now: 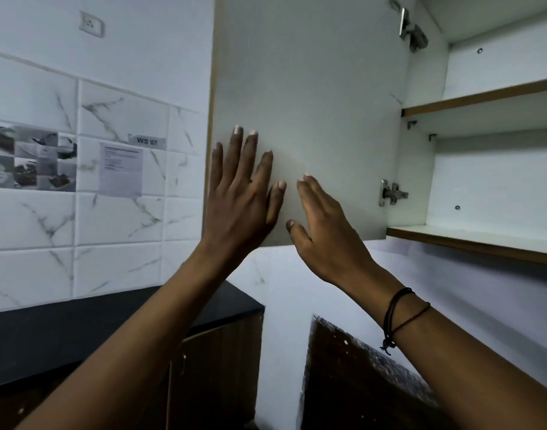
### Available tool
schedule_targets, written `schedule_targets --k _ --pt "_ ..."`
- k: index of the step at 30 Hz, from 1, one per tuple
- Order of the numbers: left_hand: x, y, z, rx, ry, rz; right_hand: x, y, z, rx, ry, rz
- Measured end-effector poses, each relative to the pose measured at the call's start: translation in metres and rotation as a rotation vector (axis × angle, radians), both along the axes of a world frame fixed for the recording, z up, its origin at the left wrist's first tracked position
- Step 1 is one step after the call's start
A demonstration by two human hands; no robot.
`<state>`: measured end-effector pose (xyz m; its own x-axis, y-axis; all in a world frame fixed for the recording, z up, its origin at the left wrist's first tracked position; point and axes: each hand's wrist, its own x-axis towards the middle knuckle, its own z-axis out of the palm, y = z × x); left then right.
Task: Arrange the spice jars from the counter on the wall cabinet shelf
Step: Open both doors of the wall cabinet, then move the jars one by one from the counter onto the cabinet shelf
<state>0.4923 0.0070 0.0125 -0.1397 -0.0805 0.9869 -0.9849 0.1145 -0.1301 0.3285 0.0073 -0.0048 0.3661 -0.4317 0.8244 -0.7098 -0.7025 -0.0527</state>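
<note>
My left hand [241, 193] and right hand [324, 231] lie flat, fingers straight, gripping nothing, against the smooth open door [312, 88]. At three o'clock, wood-edged white shelves [483, 240] stand open.

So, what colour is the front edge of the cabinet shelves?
Brown, like wood, on the shelf edge; the head view shows it best.

Open door [312, 103] left of cabinet shelves [483, 240]; counter [80, 330] below.

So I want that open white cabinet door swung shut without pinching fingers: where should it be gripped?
Grip the white cabinet door by its free brown-edged left side, coming from the left; the metal hinges sit on its right, and both flat hands only press its handle-less inner face.
</note>
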Motion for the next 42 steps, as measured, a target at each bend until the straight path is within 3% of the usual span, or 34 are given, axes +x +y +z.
schedule_targets --k 6,12,19,23,28,30,33,42 --pt "-0.066 -0.007 -0.095 0.405 0.117 -0.511 -0.059 0.01 -0.099 0.157 -0.091 -0.164" --pt "-0.128 -0.01 -0.245 0.877 0.014 -0.819 -0.106 0.029 -0.238 0.463 -0.12 -0.299" --pt "-0.157 0.002 -0.394 1.265 0.038 -0.906 -0.119 0.053 -0.38 0.826 -0.214 -0.446" --pt "-0.154 0.001 -0.47 1.403 -0.141 -0.846 -0.112 0.07 -0.448 1.098 -0.236 -0.458" --pt "-0.15 -0.008 -0.529 1.477 -0.352 -0.64 -0.111 0.072 -0.494 1.325 -0.115 -0.516" --pt "-0.149 -0.008 -0.544 1.573 -0.255 -0.577 -0.11 0.071 -0.506 1.348 -0.107 -0.52" --pt "-0.15 -0.011 -0.557 1.759 0.065 -0.561 -0.103 0.068 -0.52 1.273 -0.119 -0.545" --pt "-0.159 -0.02 -0.573 1.586 0.356 -0.628 -0.087 0.055 -0.541 1.215 -0.149 -0.588"
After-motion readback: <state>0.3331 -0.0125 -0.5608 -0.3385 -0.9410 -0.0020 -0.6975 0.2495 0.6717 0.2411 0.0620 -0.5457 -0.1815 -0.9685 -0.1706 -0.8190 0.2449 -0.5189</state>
